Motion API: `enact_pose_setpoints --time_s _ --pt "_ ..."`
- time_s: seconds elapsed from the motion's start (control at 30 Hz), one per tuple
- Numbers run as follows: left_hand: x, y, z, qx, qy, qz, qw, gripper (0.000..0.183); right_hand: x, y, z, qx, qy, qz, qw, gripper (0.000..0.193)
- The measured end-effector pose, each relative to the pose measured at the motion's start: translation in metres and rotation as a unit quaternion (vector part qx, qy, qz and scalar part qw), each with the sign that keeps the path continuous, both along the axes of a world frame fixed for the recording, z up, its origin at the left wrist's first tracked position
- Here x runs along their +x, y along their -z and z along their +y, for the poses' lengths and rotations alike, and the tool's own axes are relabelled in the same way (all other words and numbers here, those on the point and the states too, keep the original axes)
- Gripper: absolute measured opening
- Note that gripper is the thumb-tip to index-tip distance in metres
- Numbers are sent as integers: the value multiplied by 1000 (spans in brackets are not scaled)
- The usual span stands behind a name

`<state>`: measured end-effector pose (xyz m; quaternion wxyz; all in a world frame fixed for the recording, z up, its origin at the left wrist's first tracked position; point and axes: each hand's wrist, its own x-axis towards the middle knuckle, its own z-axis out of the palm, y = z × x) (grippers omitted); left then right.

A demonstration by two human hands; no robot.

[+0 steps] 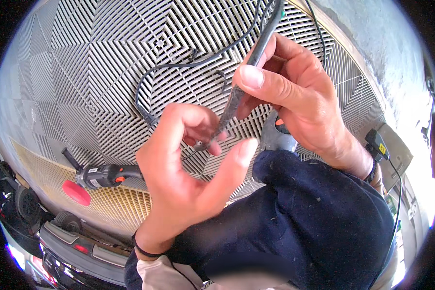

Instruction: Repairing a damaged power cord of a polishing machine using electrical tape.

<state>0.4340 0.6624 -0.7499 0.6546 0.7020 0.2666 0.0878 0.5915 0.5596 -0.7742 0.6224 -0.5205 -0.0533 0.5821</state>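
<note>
My right hand point(295, 94) is closed around a long black cable point(234, 104), thumb on one side and fingers on the other. The cable slants down toward my left hand and has a rough, dark covering on its lower part; its upper part runs out at the top of the view. My left hand point(183, 169) is at the cable's lower end. Its thumb and index finger are spread wide, and the curled fingertips lie behind the end, close to it or touching. A small metallic bit shows at that end.
A black power tool with a red round pad point(76, 193) lies at the left by a yellow floor edging point(125, 200). A black cord point(174, 65) loops across the grey slatted floor point(125, 29). Cars point(82, 251) stand lower left. A black boxy device point(377, 142) with a cord is at the right.
</note>
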Motion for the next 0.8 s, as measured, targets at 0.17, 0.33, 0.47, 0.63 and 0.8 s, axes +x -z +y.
enact_pose_setpoints --time_s 0.17,0.33,0.47,0.63,0.8 --pt "8 8 -11 147 -44 72 985 24 -3 4 0 32 -13 -16 999 22" --pt "8 -1 -5 261 9 55 964 15 2 -4 3 -1 -29 -17 999 25" --pt "8 11 -11 324 15 34 945 11 3 -1 3 -19 -16 -46 999 28" --pt "4 12 -10 327 23 34 944 10 -1 -11 6 -41 15 -89 995 30" --pt "2 0 -10 309 58 82 946 10 1 -12 5 -40 21 -95 994 30"
